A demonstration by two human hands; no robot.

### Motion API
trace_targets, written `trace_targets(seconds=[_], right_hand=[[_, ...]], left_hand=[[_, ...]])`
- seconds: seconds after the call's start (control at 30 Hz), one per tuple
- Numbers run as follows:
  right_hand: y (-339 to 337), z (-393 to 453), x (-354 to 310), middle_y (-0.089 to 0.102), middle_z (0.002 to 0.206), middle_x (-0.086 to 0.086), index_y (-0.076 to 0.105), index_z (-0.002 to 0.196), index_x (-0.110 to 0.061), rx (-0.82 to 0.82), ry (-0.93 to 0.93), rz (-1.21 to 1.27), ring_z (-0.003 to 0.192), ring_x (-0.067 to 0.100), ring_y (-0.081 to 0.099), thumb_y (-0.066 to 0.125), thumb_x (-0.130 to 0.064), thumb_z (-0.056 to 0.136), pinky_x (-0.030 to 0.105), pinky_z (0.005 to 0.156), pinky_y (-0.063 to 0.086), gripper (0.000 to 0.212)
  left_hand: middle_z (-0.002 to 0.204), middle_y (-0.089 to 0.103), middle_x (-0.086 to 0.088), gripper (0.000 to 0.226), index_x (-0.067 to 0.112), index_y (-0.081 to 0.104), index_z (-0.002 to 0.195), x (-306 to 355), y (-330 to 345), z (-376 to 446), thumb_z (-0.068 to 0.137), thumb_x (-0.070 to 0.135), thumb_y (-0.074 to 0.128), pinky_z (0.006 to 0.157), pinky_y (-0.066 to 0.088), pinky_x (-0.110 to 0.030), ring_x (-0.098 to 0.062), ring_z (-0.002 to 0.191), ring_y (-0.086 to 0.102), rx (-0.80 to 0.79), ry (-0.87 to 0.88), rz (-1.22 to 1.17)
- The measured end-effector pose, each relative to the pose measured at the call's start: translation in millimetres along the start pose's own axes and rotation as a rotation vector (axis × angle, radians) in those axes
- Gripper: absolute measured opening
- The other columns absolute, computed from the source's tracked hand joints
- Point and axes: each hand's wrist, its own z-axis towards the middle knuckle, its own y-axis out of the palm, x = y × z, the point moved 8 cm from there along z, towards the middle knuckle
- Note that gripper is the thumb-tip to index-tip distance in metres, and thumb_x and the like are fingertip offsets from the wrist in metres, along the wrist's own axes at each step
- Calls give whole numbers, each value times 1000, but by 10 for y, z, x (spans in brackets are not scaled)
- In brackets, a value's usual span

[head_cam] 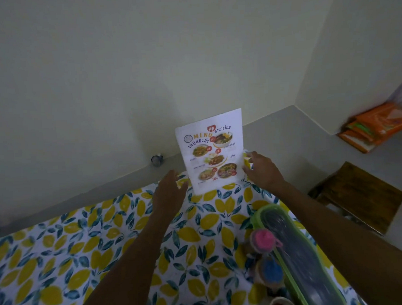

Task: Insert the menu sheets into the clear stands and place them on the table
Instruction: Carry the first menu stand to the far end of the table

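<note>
A white menu sheet (210, 151) with food pictures stands upright in a clear stand at the far edge of the table (61, 264), which wears a lemon-print cloth. My left hand (171, 191) hovers just left of the stand's lower corner, fingers apart, holding nothing. My right hand (262, 170) is at the stand's right edge, its fingertips at or touching the edge, fingers spread. The clear stand itself is barely visible around the sheet.
A long green-rimmed lidded box (301, 256) lies at the right of the table. Beside it stand bottles with a pink cap (262, 240) and a blue cap (272, 272). A wooden stool (358, 195) is on the right, orange packets (378, 124) beyond it.
</note>
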Motion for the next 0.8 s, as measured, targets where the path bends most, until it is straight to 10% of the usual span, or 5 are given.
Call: trace_targets(seconds=[0.33,0.8], right_hand=[[16,-1226,-1088,52,138,17,39,142,-12,-61,-209,-505,123,40,49,47,-48,97,49,98,46,58],[1922,-3410,-3126,38,154,14,28,151,-14,-248,-472,-607,135,39,40,37,-56,98,52,106,42,68]], left_hand=[[117,67,-11,71,17,63,125,-299,-798,-1075,86,69,32,87,50,-47,-34,102,65,92,275,443],[133,61,-9,75,21,56,134,-2646,-2326,-3362,85,74,34,96,44,-45,-31,117,59,164,22,459]])
